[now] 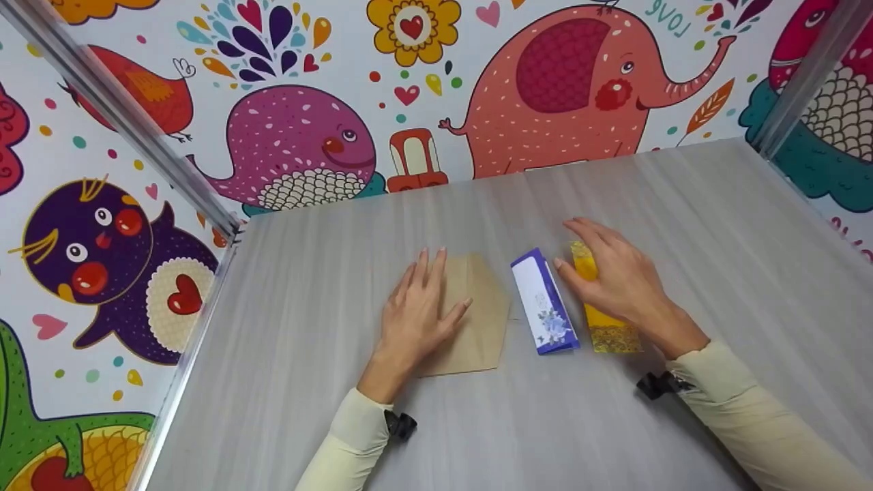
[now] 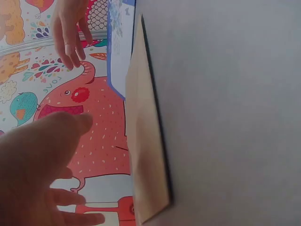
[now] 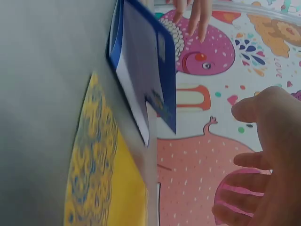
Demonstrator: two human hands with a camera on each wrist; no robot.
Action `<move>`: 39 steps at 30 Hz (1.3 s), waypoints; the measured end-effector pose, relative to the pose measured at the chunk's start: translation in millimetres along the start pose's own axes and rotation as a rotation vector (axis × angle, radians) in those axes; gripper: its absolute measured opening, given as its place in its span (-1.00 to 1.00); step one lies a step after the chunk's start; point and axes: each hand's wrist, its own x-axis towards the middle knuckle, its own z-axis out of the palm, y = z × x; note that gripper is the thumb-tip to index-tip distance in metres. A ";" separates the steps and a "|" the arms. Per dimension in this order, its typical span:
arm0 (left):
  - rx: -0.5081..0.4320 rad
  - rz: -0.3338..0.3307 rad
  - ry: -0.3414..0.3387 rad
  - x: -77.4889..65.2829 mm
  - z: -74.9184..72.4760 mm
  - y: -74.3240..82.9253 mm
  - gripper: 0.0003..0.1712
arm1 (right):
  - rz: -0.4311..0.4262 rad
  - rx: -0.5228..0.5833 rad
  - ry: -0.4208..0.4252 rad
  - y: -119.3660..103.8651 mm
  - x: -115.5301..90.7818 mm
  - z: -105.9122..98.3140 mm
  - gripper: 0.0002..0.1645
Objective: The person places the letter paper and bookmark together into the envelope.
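A brown paper envelope (image 1: 481, 320) lies on the grey table, its pointed flap side toward the right. My left hand (image 1: 419, 314) is over its left part, fingers extended and thumb spread; the left wrist view shows a gap between this hand (image 2: 42, 165) and the envelope (image 2: 143, 132). To the right stands a folded white and blue-violet card (image 1: 542, 300) with blue flowers, slightly sprung apart in the right wrist view. Above a yellow patterned paper piece (image 1: 607, 327), farther right, hovers my right hand (image 1: 617, 273), fingers loosely extended and holding nothing.
The grey table (image 1: 307, 341) ends at a back wall printed with cartoon animals, among them an elephant (image 1: 566, 102) and a whale (image 1: 307, 143). Metal frame posts (image 1: 136, 123) rise at the left and right corners. Each wrist wears a black strap mount (image 1: 400, 425).
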 end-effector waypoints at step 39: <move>-0.093 -0.039 -0.146 -12.1 8.6 8.3 -0.01 | 0.019 0.212 -0.370 -58.8 0.5 52.9 -0.52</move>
